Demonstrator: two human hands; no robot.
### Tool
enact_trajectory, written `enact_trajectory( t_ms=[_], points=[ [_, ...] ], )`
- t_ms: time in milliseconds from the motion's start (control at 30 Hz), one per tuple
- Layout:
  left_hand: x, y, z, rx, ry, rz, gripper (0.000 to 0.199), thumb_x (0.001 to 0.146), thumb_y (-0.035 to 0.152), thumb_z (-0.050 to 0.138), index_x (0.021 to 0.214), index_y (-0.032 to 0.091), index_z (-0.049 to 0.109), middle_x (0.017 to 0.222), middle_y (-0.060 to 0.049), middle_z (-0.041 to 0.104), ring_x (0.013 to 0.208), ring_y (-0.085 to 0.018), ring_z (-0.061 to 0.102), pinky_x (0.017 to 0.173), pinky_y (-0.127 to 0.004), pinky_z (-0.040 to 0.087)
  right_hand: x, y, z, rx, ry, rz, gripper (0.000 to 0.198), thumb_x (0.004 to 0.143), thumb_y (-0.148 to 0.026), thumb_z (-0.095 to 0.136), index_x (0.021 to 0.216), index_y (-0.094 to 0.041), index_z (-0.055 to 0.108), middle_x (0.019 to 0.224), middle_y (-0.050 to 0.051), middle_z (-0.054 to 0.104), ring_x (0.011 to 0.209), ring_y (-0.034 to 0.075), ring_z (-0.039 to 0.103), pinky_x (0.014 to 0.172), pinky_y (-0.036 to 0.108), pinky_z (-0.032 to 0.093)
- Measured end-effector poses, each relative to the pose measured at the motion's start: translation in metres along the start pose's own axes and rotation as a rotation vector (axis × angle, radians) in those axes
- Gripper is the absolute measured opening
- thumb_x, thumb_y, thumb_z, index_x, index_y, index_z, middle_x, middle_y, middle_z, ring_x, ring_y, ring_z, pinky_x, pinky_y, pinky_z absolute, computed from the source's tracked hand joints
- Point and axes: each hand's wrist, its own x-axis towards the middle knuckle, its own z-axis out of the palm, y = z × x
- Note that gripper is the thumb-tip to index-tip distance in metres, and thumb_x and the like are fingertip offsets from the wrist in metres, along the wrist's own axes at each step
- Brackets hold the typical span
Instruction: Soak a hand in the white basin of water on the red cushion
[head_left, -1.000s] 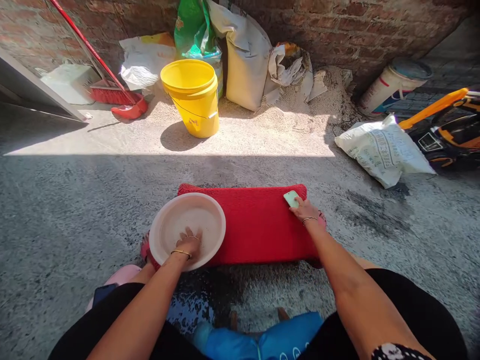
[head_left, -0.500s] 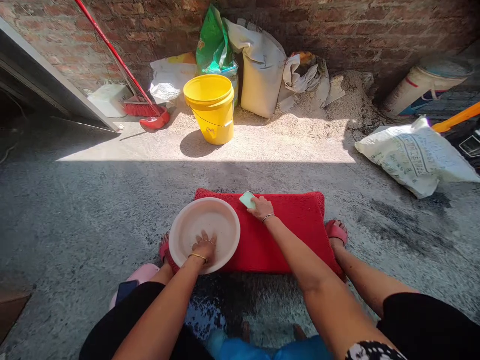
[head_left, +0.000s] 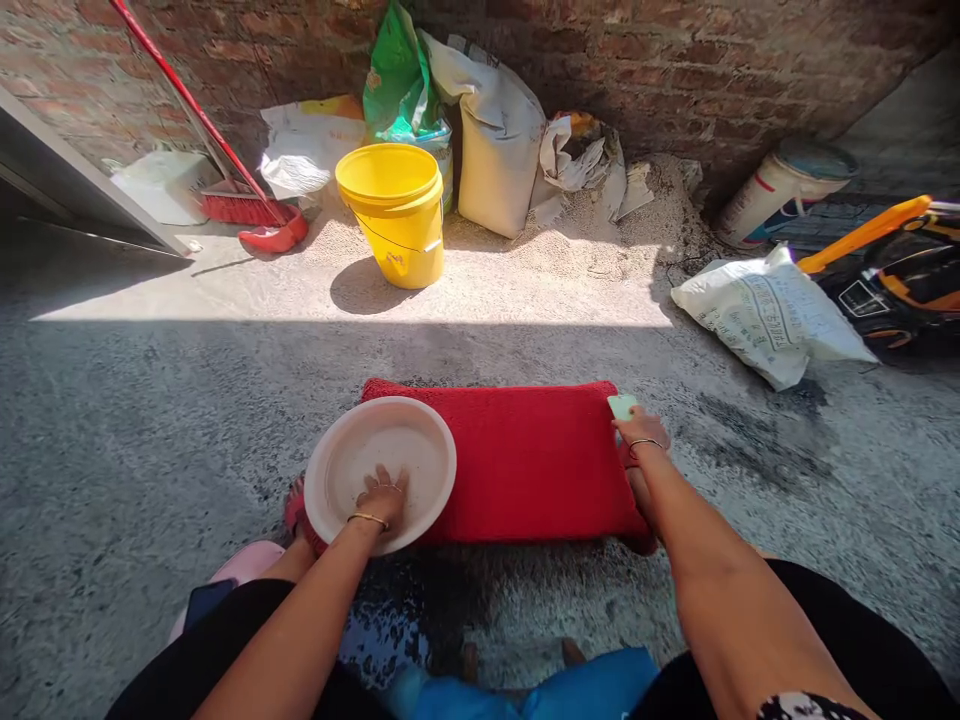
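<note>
A red plush mat (head_left: 536, 460) lies folded or draped over a low, flat block on the floor in front of me. On its left part stands a shallow whitish basin (head_left: 326, 470) holding cloudy liquid. My left hand (head_left: 383, 495) rests inside the basin, fingers spread and partly in the liquid, holding nothing. At the mat's far right corner my right hand (head_left: 651, 430) grips a light green scrubbing brush (head_left: 622, 406). Its underside is hidden. Both wrists wear bracelets.
Beyond the mat stand a yellow bucket (head_left: 394, 225), a white sack (head_left: 499, 145) and a red broom (head_left: 240, 205). Rightward lie a white bag (head_left: 769, 310) and an orange-black machine (head_left: 907, 280). The floor is wet below the mat (head_left: 390, 625).
My right hand has moved right along the mat with the brush, from beside the basin to the far right corner. My left hand stays in the basin. The view has shifted right.
</note>
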Motion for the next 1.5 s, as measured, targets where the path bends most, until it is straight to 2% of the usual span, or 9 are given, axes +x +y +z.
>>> enact_trajectory(
  t_ms=[133, 400, 500, 633, 767, 867, 1200, 1333, 1500],
  points=[
    [-0.009, 0.004, -0.007, 0.068, 0.013, 0.013, 0.116, 0.06, 0.022, 0.076, 0.156, 0.025, 0.01, 0.16, -0.029, -0.004, 0.143, -0.053, 0.015, 0.1, -0.064, 0.036, -0.019, 0.042, 0.001, 0.058, 0.032, 0.062, 0.058, 0.087, -0.052, 0.056, 0.133, -0.016, 0.055, 0.122, 0.024, 0.056, 0.108, 0.032, 0.057, 0.081, 0.039, 0.042],
    [-0.013, 0.009, -0.017, 0.053, -0.033, 0.004, 0.114, 0.063, 0.023, 0.076, 0.155, 0.029, 0.01, 0.161, -0.026, -0.007, 0.143, -0.051, 0.015, 0.104, -0.064, 0.033, -0.231, -0.075, 0.091, -0.172, -0.137, -0.956, 0.047, 0.086, -0.051, 0.059, 0.127, -0.029, 0.056, 0.116, 0.009, 0.057, 0.106, 0.023, 0.053, 0.089, 0.033, 0.036],
    [-0.013, 0.011, -0.019, 0.07, -0.036, -0.011, 0.119, 0.06, 0.023, 0.078, 0.155, 0.03, 0.008, 0.161, -0.025, -0.009, 0.143, -0.052, 0.014, 0.102, -0.064, 0.036, -0.273, -0.086, 0.111, -0.226, -0.175, -1.107, 0.048, 0.084, -0.051, 0.061, 0.127, -0.03, 0.055, 0.119, 0.01, 0.056, 0.107, 0.025, 0.053, 0.089, 0.035, 0.036],
    [-0.013, 0.014, -0.018, 0.118, -0.05, -0.021, 0.126, 0.056, 0.016, 0.078, 0.155, 0.029, 0.002, 0.16, -0.025, -0.011, 0.143, -0.052, 0.014, 0.101, -0.063, 0.039, -0.246, -0.032, 0.095, -0.337, -0.18, -0.92, 0.05, 0.084, -0.046, 0.062, 0.13, -0.03, 0.053, 0.118, 0.011, 0.057, 0.105, 0.025, 0.057, 0.088, 0.036, 0.037],
    [-0.009, 0.013, -0.016, 0.085, -0.028, -0.01, 0.122, 0.058, 0.018, 0.077, 0.155, 0.029, 0.005, 0.161, -0.026, -0.007, 0.143, -0.052, 0.017, 0.099, -0.063, 0.04, -0.19, 0.054, 0.053, -0.447, -0.221, -0.489, 0.054, 0.083, -0.042, 0.06, 0.134, -0.025, 0.05, 0.117, 0.014, 0.059, 0.104, 0.028, 0.061, 0.082, 0.037, 0.04],
    [-0.01, 0.01, -0.015, 0.049, -0.001, 0.001, 0.114, 0.063, 0.021, 0.074, 0.155, 0.031, 0.009, 0.162, -0.025, -0.004, 0.142, -0.052, 0.019, 0.096, -0.061, 0.043, -0.177, 0.074, 0.03, -0.476, -0.227, -0.299, 0.051, 0.084, -0.045, 0.057, 0.13, -0.021, 0.053, 0.117, 0.016, 0.06, 0.104, 0.03, 0.062, 0.078, 0.037, 0.043],
    [-0.023, -0.006, -0.017, 0.01, 0.083, 0.139, 0.066, 0.081, 0.037, 0.053, 0.145, 0.029, 0.04, 0.149, -0.022, 0.04, 0.123, -0.039, 0.053, 0.093, -0.055, 0.047, -0.305, -0.078, 0.091, -0.401, -0.21, -1.061, 0.048, 0.081, -0.045, 0.063, 0.124, -0.026, 0.056, 0.115, 0.012, 0.061, 0.104, 0.026, 0.06, 0.087, 0.036, 0.04],
    [-0.024, -0.007, -0.015, 0.021, 0.088, 0.163, 0.07, 0.078, 0.037, 0.056, 0.145, 0.027, 0.039, 0.148, -0.022, 0.04, 0.122, -0.04, 0.054, 0.092, -0.056, 0.046, -0.282, -0.04, 0.088, -0.479, -0.203, -1.003, 0.049, 0.081, -0.038, 0.063, 0.128, -0.027, 0.054, 0.118, 0.012, 0.06, 0.106, 0.027, 0.059, 0.088, 0.038, 0.039],
    [-0.022, -0.004, -0.013, 0.02, 0.064, 0.153, 0.076, 0.07, 0.029, 0.062, 0.143, 0.026, 0.041, 0.146, -0.024, 0.04, 0.121, -0.041, 0.054, 0.091, -0.055, 0.046, -0.217, 0.068, 0.042, -0.636, -0.242, -0.602, 0.048, 0.082, -0.026, 0.06, 0.129, -0.024, 0.056, 0.115, 0.016, 0.061, 0.103, 0.029, 0.061, 0.082, 0.038, 0.041]
  ],
)
